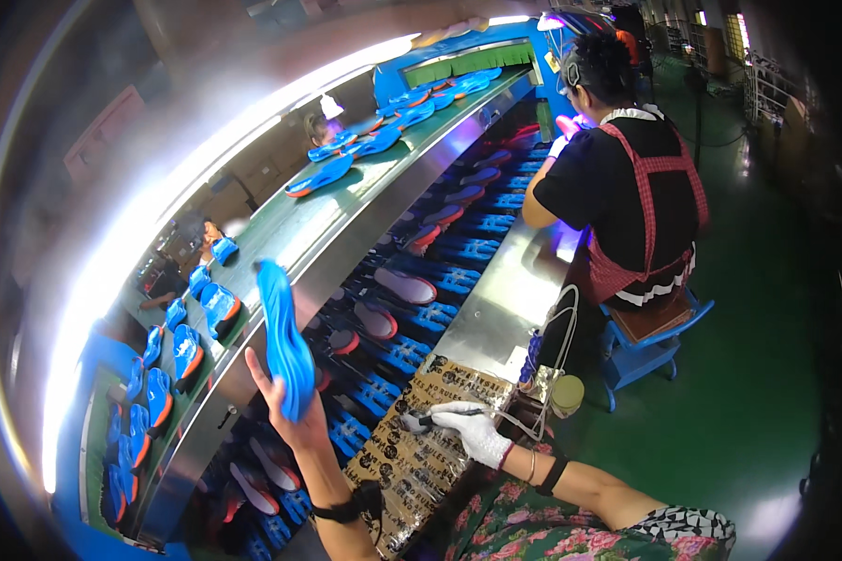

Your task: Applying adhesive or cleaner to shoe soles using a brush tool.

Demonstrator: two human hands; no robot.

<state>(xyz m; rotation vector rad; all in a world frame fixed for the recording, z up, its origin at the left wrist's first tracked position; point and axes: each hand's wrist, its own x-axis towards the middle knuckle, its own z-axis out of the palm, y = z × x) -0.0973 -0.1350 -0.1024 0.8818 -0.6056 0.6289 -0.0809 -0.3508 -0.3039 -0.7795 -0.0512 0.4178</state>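
Note:
A blue insole (288, 346) with wavy ridges stands upright in my bare left hand (296, 423), raised in front of the conveyor's edge. The thumb shows at the insole's left side, while the other fingers are mostly hidden behind it. In a white glove, my right hand (477, 434) is closed round the dark handle of a small brush (418, 423). The brush's greyish head is low over a work surface covered in brown printed sheeting (412, 477).
A green conveyor belt (285, 222) carries several blue and orange insoles (220, 307). Below it, a lower rack (374, 393) holds more soles. A round container (566, 395) and a looped white hose (563, 318) are beside my right hand. A co-worker (627, 187) sits ahead on a blue stool (641, 351).

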